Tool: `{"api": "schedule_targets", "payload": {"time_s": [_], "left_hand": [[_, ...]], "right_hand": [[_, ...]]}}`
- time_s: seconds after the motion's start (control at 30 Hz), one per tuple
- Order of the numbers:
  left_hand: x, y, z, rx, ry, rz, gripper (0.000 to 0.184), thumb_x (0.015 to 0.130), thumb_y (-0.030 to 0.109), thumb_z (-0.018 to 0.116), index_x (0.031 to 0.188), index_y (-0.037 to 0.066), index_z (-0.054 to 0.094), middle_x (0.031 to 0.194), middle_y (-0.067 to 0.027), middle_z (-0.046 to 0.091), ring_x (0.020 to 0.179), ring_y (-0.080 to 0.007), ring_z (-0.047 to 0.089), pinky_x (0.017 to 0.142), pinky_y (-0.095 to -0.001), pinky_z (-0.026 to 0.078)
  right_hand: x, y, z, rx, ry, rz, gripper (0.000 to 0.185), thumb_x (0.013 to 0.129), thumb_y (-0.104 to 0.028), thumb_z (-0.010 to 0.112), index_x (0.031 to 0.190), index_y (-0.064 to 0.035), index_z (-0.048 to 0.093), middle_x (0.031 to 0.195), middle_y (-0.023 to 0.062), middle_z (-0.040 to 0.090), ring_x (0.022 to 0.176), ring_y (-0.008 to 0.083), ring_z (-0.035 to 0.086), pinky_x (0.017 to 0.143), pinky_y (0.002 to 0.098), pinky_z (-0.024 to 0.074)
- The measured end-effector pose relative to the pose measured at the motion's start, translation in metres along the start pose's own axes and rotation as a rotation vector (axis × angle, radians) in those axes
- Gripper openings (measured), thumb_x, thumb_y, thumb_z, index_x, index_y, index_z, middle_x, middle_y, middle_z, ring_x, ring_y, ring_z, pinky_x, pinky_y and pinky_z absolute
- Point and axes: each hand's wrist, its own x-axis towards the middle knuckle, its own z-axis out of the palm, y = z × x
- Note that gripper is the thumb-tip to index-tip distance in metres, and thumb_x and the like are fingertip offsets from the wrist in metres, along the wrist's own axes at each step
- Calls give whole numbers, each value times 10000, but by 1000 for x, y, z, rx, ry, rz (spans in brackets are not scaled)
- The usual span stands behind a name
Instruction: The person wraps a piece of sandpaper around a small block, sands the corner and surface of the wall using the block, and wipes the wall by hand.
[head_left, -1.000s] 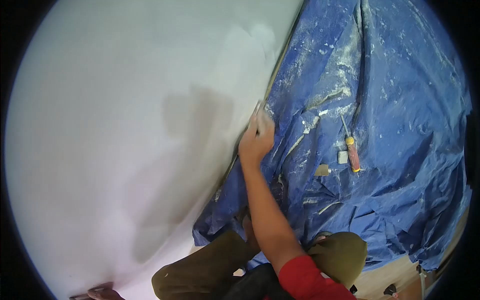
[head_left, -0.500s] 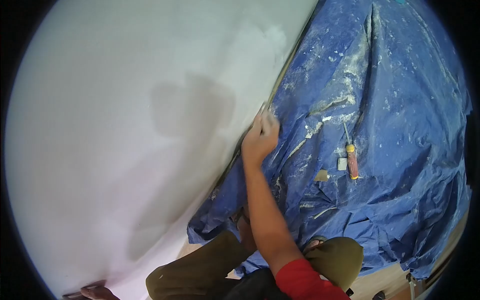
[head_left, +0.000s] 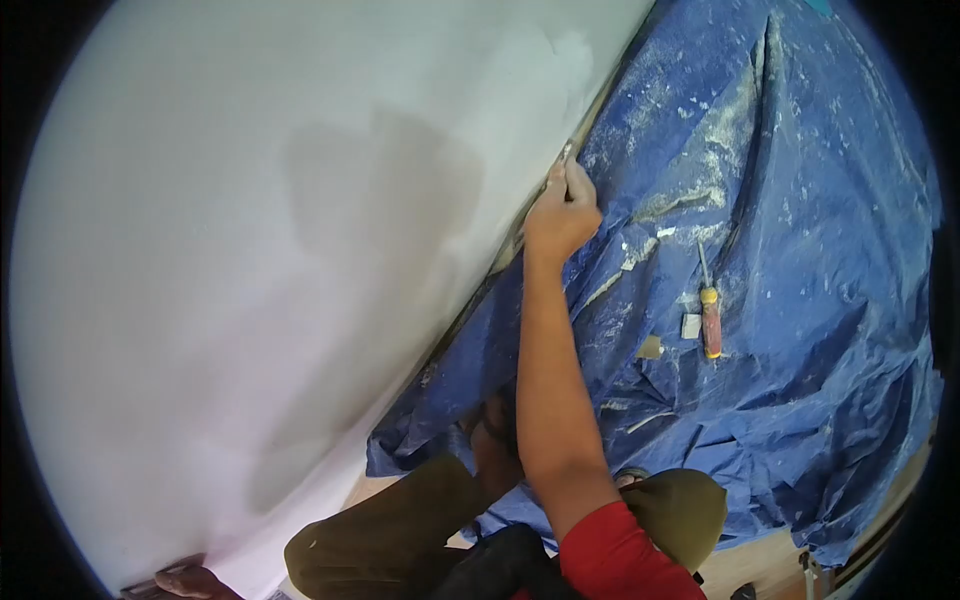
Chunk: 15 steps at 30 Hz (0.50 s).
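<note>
Right hand (head_left: 563, 215), one, in a red sleeve (head_left: 612, 548): upper part of the frame, right of centre, at the long edge where a broad white surface (head_left: 200, 300) meets a rumpled blue sheet (head_left: 840, 250). Grip: thumb and fingers pinched together on a small pale-tipped piece (head_left: 568, 149), kind uncertain, its tip at that edge. Left hand (head_left: 190, 580), one: lower left corner, against the white surface, beside a thin dark item (head_left: 140, 591); partly cut off and dim, so whether its grip is closed on that item cannot be told. Step in hand, as judged: close work with the pinched piece along the edge, finger-controlled. Requirement of any further move there, as judged: a steady pinch, the tip kept in line with the edge, and no fold of the sheet caught under the fingers. On the sheet, right of centre: one screwdriver (head_left: 711, 325), red and yellow handle, shaft toward the top of the frame; one small whitish square (head_left: 691, 326) just beside its handle; one tan scrap (head_left: 649, 347), lower and to the left; white dust and crumbs, thickest toward the upper right.
</note>
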Motion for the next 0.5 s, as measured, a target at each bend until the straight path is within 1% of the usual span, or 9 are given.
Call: {"api": "schedule_targets", "payload": {"time_s": [0.03, 0.1, 0.13, 0.2, 0.3, 0.33, 0.4, 0.43, 0.5], "left_hand": [[-3, 1, 1, -1, 2, -9, 628, 1093, 419, 514, 1502, -56, 475, 1478, -330, 431, 1308, -483, 448, 1051, -632, 398], [-4, -1, 2, 0, 2, -14, 623, 1092, 416, 518, 1499, -54, 479, 1469, -327, 442, 1297, -478, 460, 1043, -628, 407], [-5, -2, 1, 4, -2, -14, 621, 1091, 414, 520, 1498, -53, 482, 1464, -326, 447, 1291, -476, 466, 1039, -626, 412], [-6, -7, 1, 2, -8, -23, 616, 1091, 411, 524, 1495, -52, 486, 1455, -323, 457, 1280, -471, 478, 1031, -622, 421], [-8, -7, 1, 0, 0, -19, 608, 1089, 406, 530, 1491, -50, 493, 1441, -319, 473, 1263, -464, 496, 1019, -616, 435], [-8, -9, 0, -2, -1, -17, 606, 1089, 404, 532, 1490, -49, 496, 1436, -317, 478, 1257, -462, 502, 1015, -614, 440], [-8, -11, 0, -7, -2, -17, 601, 1088, 401, 536, 1487, -47, 500, 1427, -315, 488, 1246, -457, 514, 1007, -610, 450], [-9, -13, 0, -7, -3, -23, 599, 1088, 399, 538, 1486, -47, 503, 1422, -313, 494, 1240, -455, 520, 1003, -608, 454], [-12, -16, 0, -13, 2, -26, 594, 1087, 396, 542, 1483, -45, 507, 1413, -311, 504, 1229, -450, 532, 995, -604, 464]], "right_hand": [[-10, 5, -1, -4, -5, -12, 281, 1000, -73, 657, 1224, 77, 733, 1246, 238, 727, 1158, 375, 699, 1048, 432, 521], [-57, 27, -5, -46, 76, -227, 279, 992, -53, 657, 1221, 90, 728, 1252, 247, 721, 1158, 376, 699, 1035, 418, 526], [-79, 33, -7, -47, 68, -230, 279, 992, -53, 657, 1221, 90, 728, 1252, 247, 721, 1158, 376, 699, 1035, 418, 526], [-108, 41, -11, 40, 17, -102, 286, 994, -56, 655, 1229, 93, 723, 1264, 255, 711, 1174, 371, 692, 1034, 412, 525], [-71, 38, -3, -36, 95, -165, 287, 980, -40, 673, 1234, 81, 729, 1282, 246, 701, 1197, 361, 682, 1035, 407, 525], [-63, 31, 0, -38, 95, -154, 287, 980, -40, 673, 1234, 81, 729, 1282, 246, 701, 1197, 361, 682, 1035, 407, 525], [-51, 15, 3, -7, 87, -19, 281, 974, -43, 683, 1219, 87, 730, 1280, 242, 696, 1194, 361, 680, 1029, 411, 529], [-59, 20, 2, -5, 81, -25, 281, 974, -43, 683, 1219, 87, 730, 1280, 242, 696, 1194, 361, 680, 1029, 411, 529], [-91, 39, -8, -96, 70, -160, 286, 981, -50, 676, 1226, 89, 724, 1273, 236, 695, 1164, 373, 684, 1021, 408, 530]]}}
